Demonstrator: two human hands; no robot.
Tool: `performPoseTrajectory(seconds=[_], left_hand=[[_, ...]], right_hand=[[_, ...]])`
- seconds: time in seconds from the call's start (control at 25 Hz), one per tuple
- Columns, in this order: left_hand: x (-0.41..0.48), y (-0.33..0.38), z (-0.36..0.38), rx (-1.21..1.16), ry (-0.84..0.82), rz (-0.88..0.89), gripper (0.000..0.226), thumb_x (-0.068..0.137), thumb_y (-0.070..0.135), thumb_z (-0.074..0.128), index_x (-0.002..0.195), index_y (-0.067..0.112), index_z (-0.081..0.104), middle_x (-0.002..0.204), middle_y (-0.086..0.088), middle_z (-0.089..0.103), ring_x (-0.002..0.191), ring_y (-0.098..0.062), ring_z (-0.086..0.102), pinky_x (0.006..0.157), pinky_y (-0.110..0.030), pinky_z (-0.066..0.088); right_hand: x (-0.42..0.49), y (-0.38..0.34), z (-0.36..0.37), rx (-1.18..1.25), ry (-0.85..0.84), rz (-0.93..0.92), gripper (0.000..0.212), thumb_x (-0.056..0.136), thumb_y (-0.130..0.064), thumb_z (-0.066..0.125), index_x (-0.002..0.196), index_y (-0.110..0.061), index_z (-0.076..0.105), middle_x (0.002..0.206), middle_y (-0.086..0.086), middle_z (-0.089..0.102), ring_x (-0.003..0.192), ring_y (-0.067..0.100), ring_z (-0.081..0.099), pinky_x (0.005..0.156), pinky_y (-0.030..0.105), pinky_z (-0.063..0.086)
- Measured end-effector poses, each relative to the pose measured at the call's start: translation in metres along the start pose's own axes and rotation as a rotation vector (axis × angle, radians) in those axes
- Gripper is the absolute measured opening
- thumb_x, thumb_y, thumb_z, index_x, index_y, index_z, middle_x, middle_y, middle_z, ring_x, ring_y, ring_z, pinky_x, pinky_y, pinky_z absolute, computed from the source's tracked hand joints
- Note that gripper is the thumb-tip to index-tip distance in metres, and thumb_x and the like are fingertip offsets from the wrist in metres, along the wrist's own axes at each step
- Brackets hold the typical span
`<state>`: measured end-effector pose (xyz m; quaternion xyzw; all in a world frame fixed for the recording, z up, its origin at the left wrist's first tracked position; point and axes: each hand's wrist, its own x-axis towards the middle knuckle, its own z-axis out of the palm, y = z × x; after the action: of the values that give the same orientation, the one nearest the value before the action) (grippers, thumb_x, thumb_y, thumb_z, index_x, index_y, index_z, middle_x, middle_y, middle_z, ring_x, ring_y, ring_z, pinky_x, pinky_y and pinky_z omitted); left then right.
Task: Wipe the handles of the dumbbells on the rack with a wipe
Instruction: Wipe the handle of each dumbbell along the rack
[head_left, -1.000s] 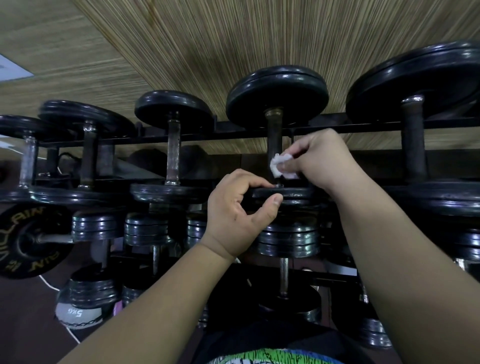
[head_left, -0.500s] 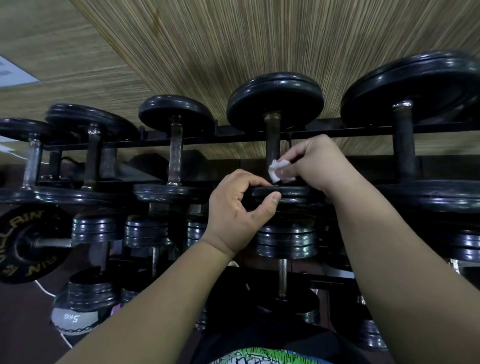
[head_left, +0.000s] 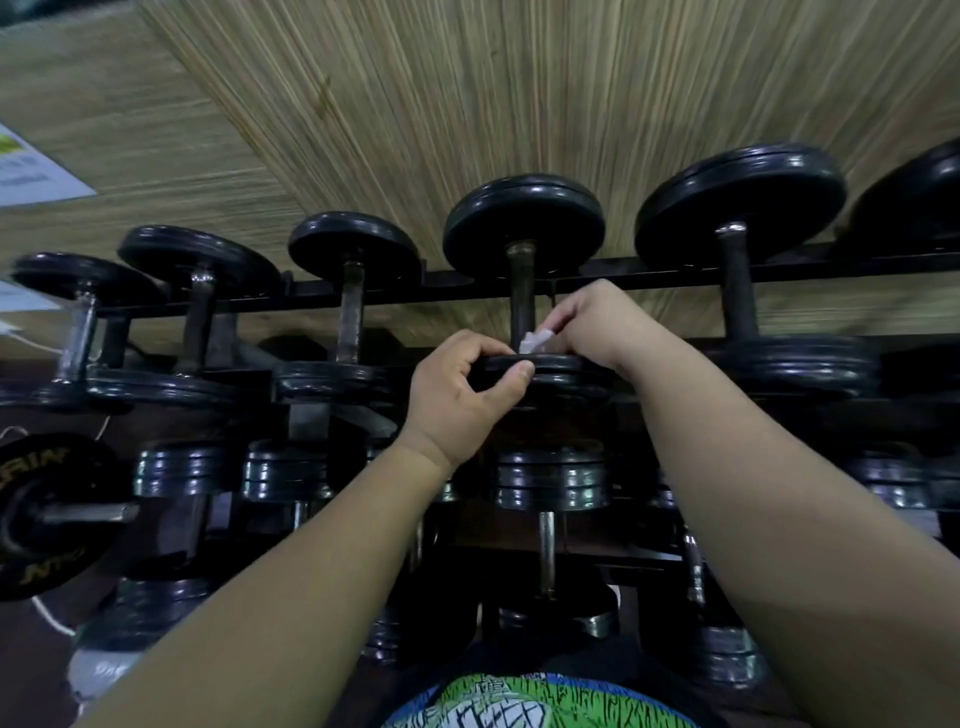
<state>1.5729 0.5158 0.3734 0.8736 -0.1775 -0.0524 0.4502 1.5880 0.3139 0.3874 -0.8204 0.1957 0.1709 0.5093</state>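
Black dumbbells lie in a row across the top rails of a dark rack (head_left: 675, 275). My right hand (head_left: 592, 325) pinches a small white wipe (head_left: 535, 340) against the lower end of the dark handle (head_left: 521, 291) of the middle dumbbell. My left hand (head_left: 462, 395) grips the near plate (head_left: 561, 371) of that same dumbbell, with the thumb on the plate's edge. Neighbouring handles stand to the left (head_left: 352, 312) and to the right (head_left: 740, 291).
A lower tier holds several chrome-plated dumbbells (head_left: 550, 478). A large black plate with yellow lettering (head_left: 36, 514) sits at the far left. Behind the rack rises a straw-textured wall (head_left: 519, 104), with a white paper sign (head_left: 31, 166) on it at upper left.
My right hand has slid the wipe down the handle to the near plate. My left hand has kept its grip on the plate. The camera has tilted up.
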Motion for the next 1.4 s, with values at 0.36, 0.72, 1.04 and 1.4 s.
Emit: performPoseTrajectory(seconds=[0.36, 0.72, 1.04, 1.4], left_hand=[[-0.02, 0.023, -0.031, -0.078, -0.066, 0.075, 0.022, 0.092, 0.041, 0.075, 0.109, 0.027, 0.073, 0.111, 0.013, 0.071, 0.112, -0.003, 0.065, 0.101, -0.025, 0.05], [-0.053, 0.078, -0.004, 0.01, -0.284, 0.239, 0.025, 0.096, 0.025, 0.072, 0.121, 0.027, 0.07, 0.114, 0.011, 0.069, 0.105, -0.006, 0.064, 0.094, -0.019, 0.048], [-0.006, 0.143, 0.094, 0.21, -0.305, 0.309, 0.046, 0.092, 0.044, 0.073, 0.133, 0.023, 0.065, 0.121, -0.001, 0.064, 0.117, -0.018, 0.061, 0.104, -0.032, 0.047], [0.029, 0.149, 0.173, 0.224, -0.185, 0.119, 0.035, 0.094, 0.057, 0.065, 0.093, 0.025, 0.078, 0.082, 0.011, 0.07, 0.086, -0.01, 0.065, 0.072, -0.021, 0.046]], right_hand=[[-0.126, 0.025, -0.024, 0.477, 0.43, -0.188, 0.02, 0.086, 0.004, 0.075, 0.079, -0.015, 0.073, 0.076, 0.007, 0.069, 0.069, 0.015, 0.066, 0.071, 0.03, 0.062], [-0.205, 0.064, -0.036, 0.382, 0.641, -0.136, 0.015, 0.09, -0.002, 0.071, 0.085, -0.015, 0.069, 0.083, 0.013, 0.072, 0.077, 0.028, 0.07, 0.087, 0.053, 0.062], [-0.236, 0.121, -0.086, 0.274, 0.702, -0.088, 0.007, 0.08, -0.015, 0.075, 0.083, -0.02, 0.072, 0.085, 0.008, 0.076, 0.087, 0.033, 0.075, 0.085, 0.057, 0.061], [-0.191, 0.155, -0.172, 0.271, 0.598, -0.163, 0.007, 0.084, -0.017, 0.076, 0.085, -0.023, 0.072, 0.089, 0.001, 0.074, 0.089, 0.026, 0.074, 0.086, 0.052, 0.062]])
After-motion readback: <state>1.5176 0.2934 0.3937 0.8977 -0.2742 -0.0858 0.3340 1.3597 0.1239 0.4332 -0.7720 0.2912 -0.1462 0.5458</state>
